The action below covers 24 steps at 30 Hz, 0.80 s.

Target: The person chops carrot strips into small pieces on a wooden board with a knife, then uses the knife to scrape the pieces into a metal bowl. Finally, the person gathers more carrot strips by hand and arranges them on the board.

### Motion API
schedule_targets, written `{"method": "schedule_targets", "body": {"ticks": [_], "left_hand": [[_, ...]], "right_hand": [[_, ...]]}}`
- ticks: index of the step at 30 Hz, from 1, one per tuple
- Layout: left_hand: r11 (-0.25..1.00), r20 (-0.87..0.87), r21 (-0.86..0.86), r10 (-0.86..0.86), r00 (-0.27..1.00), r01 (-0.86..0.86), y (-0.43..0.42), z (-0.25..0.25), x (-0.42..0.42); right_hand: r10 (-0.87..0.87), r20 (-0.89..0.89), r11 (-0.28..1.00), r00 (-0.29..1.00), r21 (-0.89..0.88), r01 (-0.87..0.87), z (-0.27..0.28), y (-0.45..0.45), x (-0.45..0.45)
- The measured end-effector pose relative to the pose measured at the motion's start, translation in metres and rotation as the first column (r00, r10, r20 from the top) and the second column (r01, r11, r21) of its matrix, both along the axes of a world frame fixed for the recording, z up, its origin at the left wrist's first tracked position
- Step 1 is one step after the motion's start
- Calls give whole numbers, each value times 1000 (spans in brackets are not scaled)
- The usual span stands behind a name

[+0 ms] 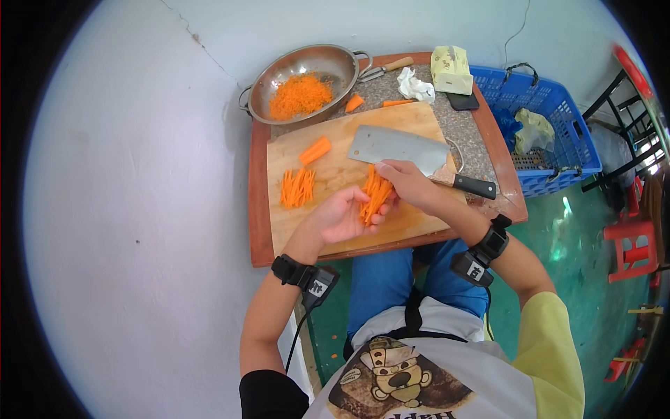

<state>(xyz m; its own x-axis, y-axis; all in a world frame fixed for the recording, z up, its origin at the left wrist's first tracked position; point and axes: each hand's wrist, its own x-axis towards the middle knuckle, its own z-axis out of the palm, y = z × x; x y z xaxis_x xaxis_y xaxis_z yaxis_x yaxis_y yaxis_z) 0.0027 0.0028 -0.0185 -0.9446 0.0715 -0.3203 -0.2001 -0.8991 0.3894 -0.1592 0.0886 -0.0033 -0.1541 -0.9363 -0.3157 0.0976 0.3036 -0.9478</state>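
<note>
Both my hands are around a bundle of carrot strips (pixel 375 197) above the front of the wooden cutting board (pixel 335 234). My left hand (pixel 342 214) is curled under the bundle from the left. From the right, my right hand (pixel 406 183) grips its upper end; some of its fingers are hidden. A smaller pile of carrot strips (pixel 297 188) lies on the board to the left, with a carrot chunk (pixel 315 150) just behind it. Behind my right hand a cleaver (pixel 398 145) rests flat, its black handle (pixel 474 186) over the board's right edge.
A metal pan (pixel 255 94) with shredded carrot (pixel 300 96) stands at the back left. Behind the board are carrot pieces (pixel 354 103), a wooden-handled tool (pixel 387 68), crumpled tissue (pixel 416 85), a phone (pixel 463 102) and a paper packet (pixel 451 68). A blue basket (pixel 558 178) is right.
</note>
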Motion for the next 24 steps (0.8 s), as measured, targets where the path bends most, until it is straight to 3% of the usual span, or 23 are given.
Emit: {"method": "schedule_targets", "body": {"ticks": [7,9,13,15,16,18,19,21,22,24], "left_hand": [[1000,-115,5,27,993,-27,2,8,0],[997,-6,-67,39,999,-39,2,14,-1],[988,92,-152,41,995,-27,2,12,-5],[985,142,-170,41,989,-16,3,12,-8],[985,141,-169,42,989,-18,5,13,-8],[964,199,-261,94,975,-40,8,16,-8],[964,199,-262,97,975,-42,6,14,-6],[975,192,-203,124,974,-84,2,8,-3],[976,191,-203,124,974,-85,2,6,-3],[952,172,-207,263,949,-226,4,3,-2]], "right_hand": [[1,-82,968,997,-250,-22,-16,-11,-3],[64,-87,982,994,-172,-78,-12,-10,-2],[95,-200,971,975,-199,-136,-6,-9,3],[-23,179,997,984,-73,37,-11,-15,1],[-22,178,997,984,-73,35,-12,-15,-1],[-30,451,998,892,56,5,-11,-13,-5],[-27,451,998,892,55,3,-10,-13,-4],[-112,253,993,961,-18,120,-7,-9,-1],[-112,252,993,961,-17,120,-3,-7,-2],[50,-71,996,996,-68,-55,5,-1,-6]]}}
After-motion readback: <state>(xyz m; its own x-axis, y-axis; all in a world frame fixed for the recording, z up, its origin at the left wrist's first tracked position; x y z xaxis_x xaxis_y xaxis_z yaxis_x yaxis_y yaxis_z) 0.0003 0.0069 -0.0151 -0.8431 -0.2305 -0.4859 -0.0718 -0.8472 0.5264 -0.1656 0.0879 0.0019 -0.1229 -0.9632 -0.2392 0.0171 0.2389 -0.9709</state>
